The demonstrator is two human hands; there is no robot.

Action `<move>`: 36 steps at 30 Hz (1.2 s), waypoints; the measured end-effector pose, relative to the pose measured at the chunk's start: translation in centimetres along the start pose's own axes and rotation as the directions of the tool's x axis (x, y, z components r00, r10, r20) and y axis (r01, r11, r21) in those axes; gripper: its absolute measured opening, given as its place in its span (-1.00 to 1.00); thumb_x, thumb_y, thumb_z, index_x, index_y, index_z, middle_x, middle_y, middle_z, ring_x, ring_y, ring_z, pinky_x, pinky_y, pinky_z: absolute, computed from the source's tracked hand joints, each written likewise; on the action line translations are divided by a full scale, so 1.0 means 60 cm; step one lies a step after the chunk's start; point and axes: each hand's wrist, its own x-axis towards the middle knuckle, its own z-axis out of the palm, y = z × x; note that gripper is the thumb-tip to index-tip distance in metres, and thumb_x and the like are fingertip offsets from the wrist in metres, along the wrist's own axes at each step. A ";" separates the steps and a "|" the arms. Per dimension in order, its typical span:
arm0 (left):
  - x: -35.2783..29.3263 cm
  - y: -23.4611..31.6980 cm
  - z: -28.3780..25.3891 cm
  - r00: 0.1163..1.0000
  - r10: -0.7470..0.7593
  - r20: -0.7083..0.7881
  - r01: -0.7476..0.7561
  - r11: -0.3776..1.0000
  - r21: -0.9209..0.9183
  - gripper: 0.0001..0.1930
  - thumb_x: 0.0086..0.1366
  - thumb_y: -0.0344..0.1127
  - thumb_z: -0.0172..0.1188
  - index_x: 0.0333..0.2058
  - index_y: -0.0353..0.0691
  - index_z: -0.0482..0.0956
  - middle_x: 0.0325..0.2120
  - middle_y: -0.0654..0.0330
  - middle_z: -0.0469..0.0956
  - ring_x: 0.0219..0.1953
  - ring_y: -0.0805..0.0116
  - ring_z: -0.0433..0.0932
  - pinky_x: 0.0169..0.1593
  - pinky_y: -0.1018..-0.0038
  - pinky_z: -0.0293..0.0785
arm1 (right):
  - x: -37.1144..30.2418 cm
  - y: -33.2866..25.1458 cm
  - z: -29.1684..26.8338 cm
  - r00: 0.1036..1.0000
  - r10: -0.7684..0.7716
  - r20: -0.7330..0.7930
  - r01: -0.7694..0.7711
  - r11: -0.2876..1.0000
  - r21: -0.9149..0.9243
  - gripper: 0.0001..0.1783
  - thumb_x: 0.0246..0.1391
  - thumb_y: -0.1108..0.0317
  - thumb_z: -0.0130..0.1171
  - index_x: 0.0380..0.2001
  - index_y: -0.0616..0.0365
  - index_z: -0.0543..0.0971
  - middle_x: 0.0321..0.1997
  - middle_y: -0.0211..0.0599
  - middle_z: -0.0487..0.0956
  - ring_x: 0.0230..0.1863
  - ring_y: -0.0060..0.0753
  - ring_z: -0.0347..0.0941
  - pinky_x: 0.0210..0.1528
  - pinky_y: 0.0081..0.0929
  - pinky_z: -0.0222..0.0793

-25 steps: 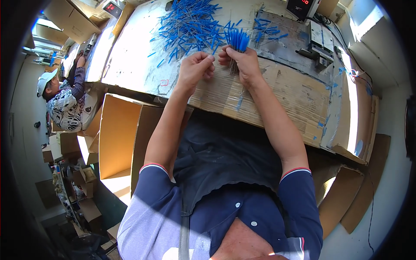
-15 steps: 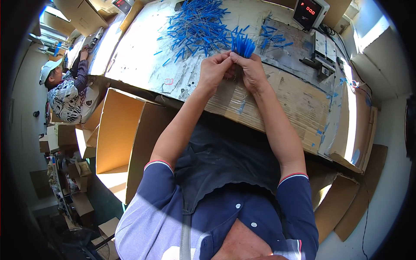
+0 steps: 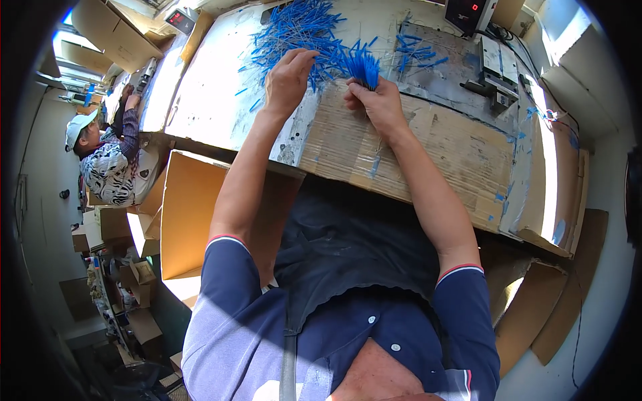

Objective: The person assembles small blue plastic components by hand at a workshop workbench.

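Observation:
A bundle of thin blue-ended sticks (image 3: 362, 69) stands upright in my right hand (image 3: 382, 107), blue ends up, with the fingers closed round its lower part. My left hand (image 3: 287, 83) is raised over the near edge of a loose pile of the same sticks (image 3: 294, 33). Its fingers are bent and drawn together at the tips; whether a stick is between them is too small to make out. A smaller group of blue-ended sticks (image 3: 416, 52) lies to the right of the bundle on a dark plate (image 3: 445, 83).
Flattened cardboard (image 3: 455, 154) covers the table's near edge. A metal fixture (image 3: 498, 73) and a box with a red digital display (image 3: 470, 13) stand at the right. An open carton (image 3: 194, 214) is below the table at left. Another person (image 3: 107, 157) works at the far left.
My left hand has come away from the bundle and moved left and up to the pile. The right hand keeps the bundle and has shifted slightly left.

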 end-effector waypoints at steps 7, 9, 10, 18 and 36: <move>0.006 0.119 -0.008 0.857 -0.515 0.014 0.394 0.638 -0.662 -0.84 0.49 -0.42 0.18 -0.07 -0.37 0.62 -0.23 0.13 0.68 -0.27 0.45 0.69 -0.26 0.54 0.66 | 0.014 0.020 -0.004 0.954 -0.284 -0.093 0.282 0.959 -0.032 -0.83 0.33 0.45 0.18 -0.10 0.29 0.65 -0.29 -0.24 0.71 -0.33 -0.48 0.62 -0.21 -0.49 0.56; -0.008 0.143 0.018 0.811 -0.564 0.152 0.457 0.449 -0.768 -0.84 0.48 -0.43 0.19 -0.07 -0.40 0.60 -0.23 0.10 0.68 -0.30 0.47 0.68 -0.26 0.54 0.66 | 0.012 0.028 0.004 0.952 -0.306 -0.021 0.305 0.952 -0.017 -0.81 0.33 0.44 0.18 -0.09 0.29 0.65 -0.29 -0.25 0.70 -0.33 -0.50 0.61 -0.22 -0.50 0.56; -0.013 0.152 0.025 0.790 -0.588 0.177 0.516 0.479 -0.710 -0.84 0.47 -0.43 0.20 -0.08 -0.40 0.61 -0.23 0.11 0.69 -0.30 0.48 0.68 -0.26 0.54 0.66 | 0.010 0.029 0.007 0.944 -0.328 0.041 0.328 0.945 -0.004 -0.80 0.33 0.43 0.18 -0.08 0.29 0.65 -0.29 -0.26 0.70 -0.33 -0.52 0.60 -0.23 -0.51 0.56; -0.021 0.036 0.001 0.853 -0.522 -0.003 0.519 0.849 -0.097 -0.68 0.31 -0.28 0.34 0.01 -0.20 0.68 -0.24 0.11 0.69 -0.27 0.26 0.69 -0.12 0.32 0.58 | 0.004 0.004 -0.014 0.998 0.013 -0.068 -0.013 1.000 0.000 -0.83 0.34 0.39 0.18 -0.13 0.26 0.65 -0.36 -0.33 0.65 -0.44 -0.53 0.55 -0.35 -0.53 0.53; 0.021 0.028 -0.060 0.960 -0.267 -0.085 0.257 0.960 -0.107 -0.89 0.29 -0.37 0.39 -0.23 -0.21 0.74 -0.37 0.20 0.70 -0.37 0.42 0.68 -0.26 0.46 0.59 | 0.009 0.003 -0.015 0.981 -0.004 -0.195 0.019 0.997 0.074 -0.83 0.32 0.40 0.17 -0.16 0.27 0.63 -0.40 -0.29 0.64 -0.51 -0.51 0.53 -0.45 -0.48 0.53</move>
